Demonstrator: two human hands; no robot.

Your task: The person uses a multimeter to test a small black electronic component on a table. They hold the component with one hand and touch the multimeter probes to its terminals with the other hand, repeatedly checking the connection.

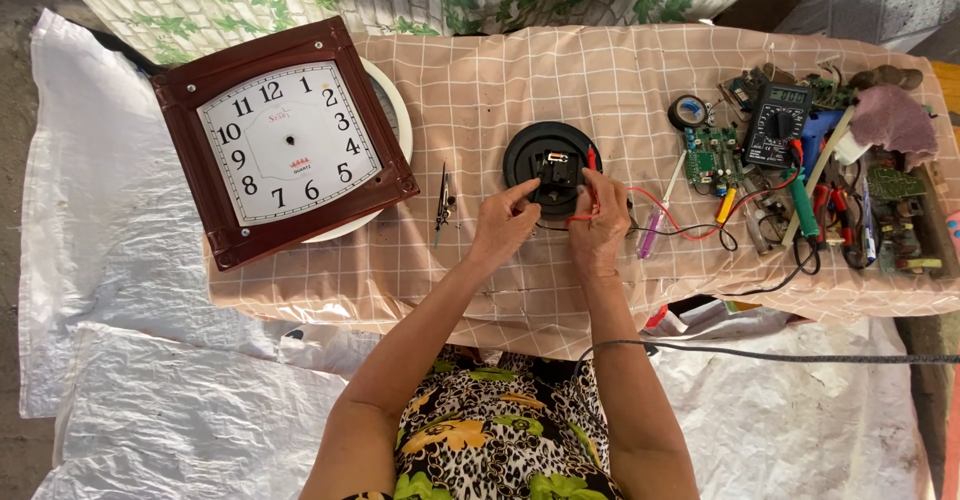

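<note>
Hands (550, 222) press thin probes onto round black clock back (522, 155).

Screen: we see 1 small grey rectangular display atop the black multimeter (779, 120), at the table's right end.

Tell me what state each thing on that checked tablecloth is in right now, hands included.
Square brown-framed wall clock: lying face up, no hands on its dial.
Round black plastic clock back: flat on the cloth, its mechanism exposed.
Left hand: fingers pinched at the mechanism.
Right hand: holding a red test probe to the mechanism.
Black digital multimeter: display on, leads plugged in.
Roll of black tape: lying flat.
</note>
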